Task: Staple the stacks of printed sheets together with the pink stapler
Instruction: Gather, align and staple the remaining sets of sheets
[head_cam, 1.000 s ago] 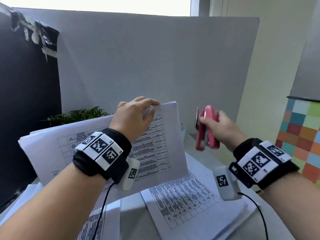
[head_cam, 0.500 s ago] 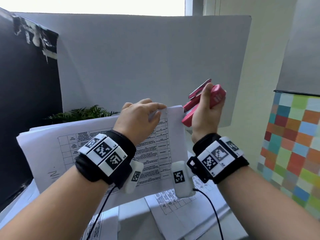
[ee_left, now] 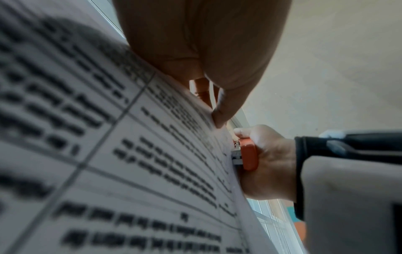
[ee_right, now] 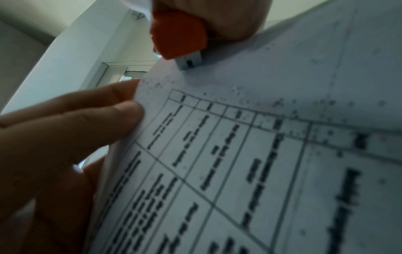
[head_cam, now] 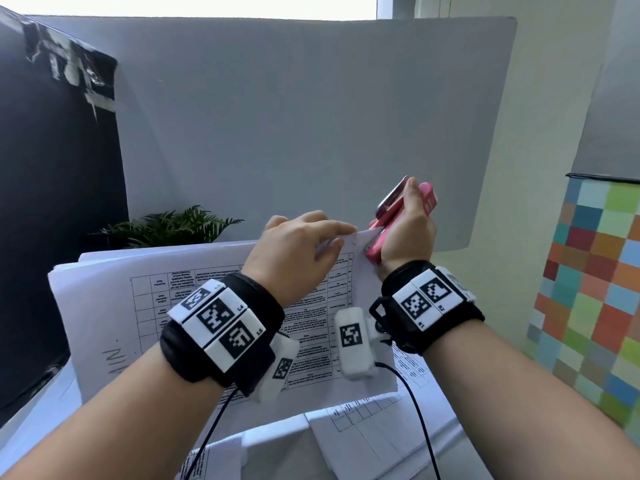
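We are holding the raised stack of printed sheets [head_cam: 221, 306] in our left hand [head_cam: 294, 258], fingers behind its top edge and thumb on the printed face, pinching just beside the far corner. Our right hand [head_cam: 407, 233] is gripping the pink stapler [head_cam: 388, 223], fingers curled round its body. A second ago the stapler was hanging well apart from the paper; now its mouth is straddling that corner, right next to our left fingertips [ee_right: 130, 110]. The upper arm is still standing lifted, so we judge the staple is not yet driven; squeezing comes next. More sheets [head_cam: 367, 441] are lying below our wrists.
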The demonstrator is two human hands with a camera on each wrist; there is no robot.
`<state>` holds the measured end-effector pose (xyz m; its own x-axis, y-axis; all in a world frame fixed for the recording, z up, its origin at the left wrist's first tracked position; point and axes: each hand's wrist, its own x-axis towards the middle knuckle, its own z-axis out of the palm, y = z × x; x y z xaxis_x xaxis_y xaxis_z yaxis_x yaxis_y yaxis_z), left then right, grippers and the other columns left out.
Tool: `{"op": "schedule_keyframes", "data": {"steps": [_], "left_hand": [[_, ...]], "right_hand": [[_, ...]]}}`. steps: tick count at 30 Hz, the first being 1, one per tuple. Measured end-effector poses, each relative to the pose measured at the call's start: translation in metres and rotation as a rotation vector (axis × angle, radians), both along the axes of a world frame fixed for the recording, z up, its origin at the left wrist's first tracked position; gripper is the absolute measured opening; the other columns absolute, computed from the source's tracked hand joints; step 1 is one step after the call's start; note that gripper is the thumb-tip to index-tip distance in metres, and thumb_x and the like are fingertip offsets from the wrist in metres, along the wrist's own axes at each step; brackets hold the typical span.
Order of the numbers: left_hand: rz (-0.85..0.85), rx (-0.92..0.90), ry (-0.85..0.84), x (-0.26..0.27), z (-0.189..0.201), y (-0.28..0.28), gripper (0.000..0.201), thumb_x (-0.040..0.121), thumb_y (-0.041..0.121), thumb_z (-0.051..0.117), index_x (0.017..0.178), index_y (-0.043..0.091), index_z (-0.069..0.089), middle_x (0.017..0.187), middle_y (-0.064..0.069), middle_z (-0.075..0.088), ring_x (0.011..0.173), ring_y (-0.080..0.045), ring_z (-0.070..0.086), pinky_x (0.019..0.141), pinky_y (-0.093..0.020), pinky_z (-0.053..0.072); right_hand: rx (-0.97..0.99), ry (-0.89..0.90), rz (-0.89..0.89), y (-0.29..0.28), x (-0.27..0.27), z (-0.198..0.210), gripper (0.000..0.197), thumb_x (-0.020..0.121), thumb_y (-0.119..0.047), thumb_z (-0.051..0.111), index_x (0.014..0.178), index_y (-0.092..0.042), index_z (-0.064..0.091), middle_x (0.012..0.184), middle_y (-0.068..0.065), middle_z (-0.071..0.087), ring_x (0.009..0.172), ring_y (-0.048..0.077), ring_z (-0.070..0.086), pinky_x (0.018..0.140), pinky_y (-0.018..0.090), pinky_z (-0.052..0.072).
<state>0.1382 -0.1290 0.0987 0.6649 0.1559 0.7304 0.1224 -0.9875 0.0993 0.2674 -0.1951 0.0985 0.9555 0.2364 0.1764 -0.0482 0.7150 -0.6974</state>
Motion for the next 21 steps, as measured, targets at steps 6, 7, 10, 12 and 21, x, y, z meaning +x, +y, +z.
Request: {"op": "schedule_keyframes", "data": {"steps": [6, 7, 10, 12, 21], "left_hand": [[0.141, 0.02, 0.163, -0.007, 0.007, 0.0, 0.042, 0.094, 0.037, 0.05, 0.136, 0.033, 0.045, 0.117, 0.014, 0.058, 0.106, -0.01, 0.055, 0.094, -0.023, 0.026], [0.194, 0.042, 0.205, -0.008, 0.008, 0.003, 0.036, 0.094, 0.037, 0.049, 0.129, 0.031, 0.049, 0.12, 0.011, 0.059, 0.107, -0.013, 0.055, 0.093, -0.026, 0.028], [0.261, 0.035, 0.204, -0.013, 0.012, 0.014, 0.017, 0.095, 0.032, 0.049, 0.106, 0.021, 0.055, 0.098, 0.006, 0.058, 0.095, -0.022, 0.056, 0.079, -0.029, 0.032], [0.254, -0.004, 0.111, -0.02, 0.015, 0.021, 0.012, 0.094, 0.027, 0.05, 0.098, 0.015, 0.053, 0.088, 0.006, 0.05, 0.086, -0.028, 0.056, 0.072, -0.031, 0.036], [0.175, -0.235, -0.443, -0.056, 0.045, 0.029, 0.012, 0.098, 0.02, 0.045, 0.095, 0.013, 0.036, 0.074, 0.012, 0.045, 0.063, 0.005, 0.042, 0.048, -0.002, 0.033]], "right_hand": [[0.016, -0.041, 0.014, 0.001, -0.002, 0.003, 0.034, 0.089, -0.04, 0.059, 0.073, -0.009, 0.057, 0.056, 0.001, 0.056, 0.051, 0.018, 0.053, 0.053, 0.029, 0.045], [0.021, -0.064, -0.011, 0.001, -0.002, 0.003, 0.033, 0.09, -0.038, 0.058, 0.073, -0.011, 0.057, 0.055, -0.001, 0.057, 0.052, 0.018, 0.054, 0.056, 0.031, 0.046], [0.062, -0.124, -0.081, -0.006, -0.003, 0.007, 0.023, 0.092, -0.033, 0.057, 0.078, -0.015, 0.057, 0.063, -0.001, 0.061, 0.059, 0.017, 0.06, 0.065, 0.034, 0.051], [0.093, -0.129, -0.101, -0.016, -0.001, 0.009, 0.021, 0.093, -0.033, 0.056, 0.082, -0.016, 0.057, 0.067, 0.0, 0.063, 0.061, 0.017, 0.063, 0.066, 0.034, 0.054], [-0.143, -0.434, 0.3, -0.053, -0.004, -0.012, 0.034, 0.098, -0.037, 0.035, 0.083, -0.014, 0.055, 0.063, -0.007, 0.064, 0.054, 0.005, 0.06, 0.053, 0.017, 0.05]]}}
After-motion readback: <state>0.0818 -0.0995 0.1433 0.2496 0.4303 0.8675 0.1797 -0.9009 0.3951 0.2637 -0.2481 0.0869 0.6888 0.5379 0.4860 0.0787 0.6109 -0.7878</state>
